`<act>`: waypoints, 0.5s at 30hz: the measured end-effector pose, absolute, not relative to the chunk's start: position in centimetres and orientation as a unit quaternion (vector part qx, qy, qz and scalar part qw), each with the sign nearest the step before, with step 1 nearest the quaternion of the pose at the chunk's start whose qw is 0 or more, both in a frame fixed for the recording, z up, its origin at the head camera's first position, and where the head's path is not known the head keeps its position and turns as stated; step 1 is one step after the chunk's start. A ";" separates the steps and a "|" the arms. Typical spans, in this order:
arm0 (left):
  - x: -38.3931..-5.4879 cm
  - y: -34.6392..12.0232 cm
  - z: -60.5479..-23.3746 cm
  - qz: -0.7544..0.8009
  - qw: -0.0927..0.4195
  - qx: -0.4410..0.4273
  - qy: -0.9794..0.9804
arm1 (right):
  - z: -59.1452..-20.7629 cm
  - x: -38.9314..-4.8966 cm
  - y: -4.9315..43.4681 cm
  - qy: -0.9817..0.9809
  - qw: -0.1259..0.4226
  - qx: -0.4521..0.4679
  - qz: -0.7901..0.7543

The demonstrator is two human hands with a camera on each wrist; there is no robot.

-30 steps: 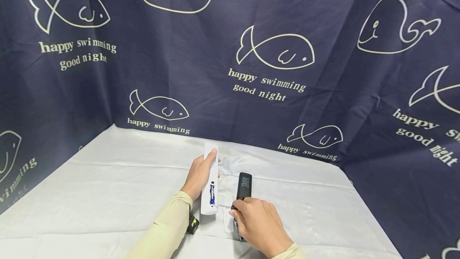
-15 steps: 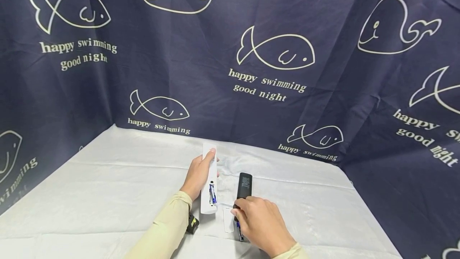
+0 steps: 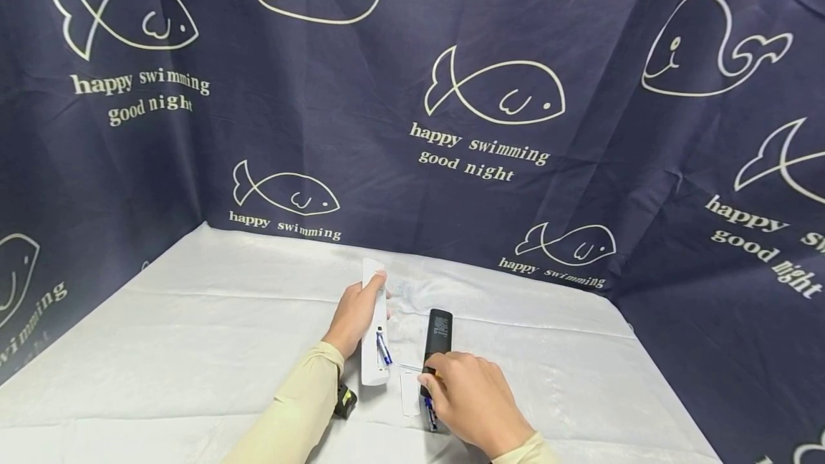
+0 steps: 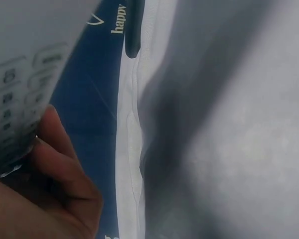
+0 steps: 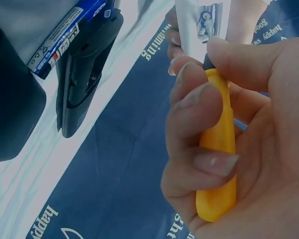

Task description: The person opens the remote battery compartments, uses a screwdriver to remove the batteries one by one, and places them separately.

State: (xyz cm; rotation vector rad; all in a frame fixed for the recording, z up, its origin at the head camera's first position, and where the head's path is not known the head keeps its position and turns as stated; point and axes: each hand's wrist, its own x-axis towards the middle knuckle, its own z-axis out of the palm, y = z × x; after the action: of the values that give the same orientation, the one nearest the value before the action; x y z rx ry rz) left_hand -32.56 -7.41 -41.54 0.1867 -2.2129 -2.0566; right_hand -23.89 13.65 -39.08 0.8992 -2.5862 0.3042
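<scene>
My left hand (image 3: 353, 317) grips a white remote control (image 3: 372, 371), its back and battery bay facing up. In the left wrist view, the keys of the remote control (image 4: 25, 94) face that camera. A blue battery (image 3: 384, 348) lies slanted in the bay, its lower end out to the right. My right hand (image 3: 473, 396) holds a screwdriver by its yellow handle (image 5: 217, 149), the fingers curled round it. Its thin shaft (image 3: 409, 366) points left toward the battery's lower end; whether the tip touches is too small to tell.
A black remote control (image 3: 439, 331) lies partly under my right hand. Blue batteries (image 3: 430, 412) sit at its near end. A white battery cover (image 3: 409, 394) lies between the two remotes. Beside my left sleeve is a black thing (image 3: 346, 402) with a yellow-green patch. Dark printed curtains surround the white cloth.
The battery in the white remote has swung from straight to slanted, its lower end moving right and out of the bay. My right hand and screwdriver have shifted slightly right.
</scene>
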 end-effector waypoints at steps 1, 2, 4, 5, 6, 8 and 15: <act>-32.6 -7.4 -41.5 -0.675 0.054 0.062 -0.733 | -39.1 -23.9 13.7 -0.921 0.193 0.319 0.108; -32.6 -7.4 -41.6 -0.672 0.049 0.062 -0.737 | -39.1 -23.9 13.7 -0.922 0.194 0.318 0.108; -32.5 -7.3 -41.6 -0.667 0.041 0.061 -0.741 | -39.2 -23.9 13.8 -0.922 0.196 0.316 0.107; -32.5 -7.3 -41.6 -0.662 0.040 0.057 -0.747 | -39.2 -24.0 13.8 -0.923 0.195 0.315 0.107; -32.5 -7.3 -41.7 -0.656 0.037 0.055 -0.752 | -39.2 -24.0 13.9 -0.923 0.193 0.315 0.106; -32.4 -7.3 -41.7 -0.643 0.029 0.052 -0.764 | -39.2 -24.1 13.9 -0.925 0.188 0.314 0.106; -32.4 -7.1 -41.8 -0.594 0.019 0.041 -0.803 | -39.2 -24.2 14.1 -0.931 0.169 0.309 0.098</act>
State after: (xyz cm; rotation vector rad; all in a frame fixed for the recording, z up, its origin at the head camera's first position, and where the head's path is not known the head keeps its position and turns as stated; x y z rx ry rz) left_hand -32.37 -7.15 -41.85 0.1260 -2.4944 -1.8434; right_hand -24.16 14.14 -39.23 0.8790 -2.6451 0.2777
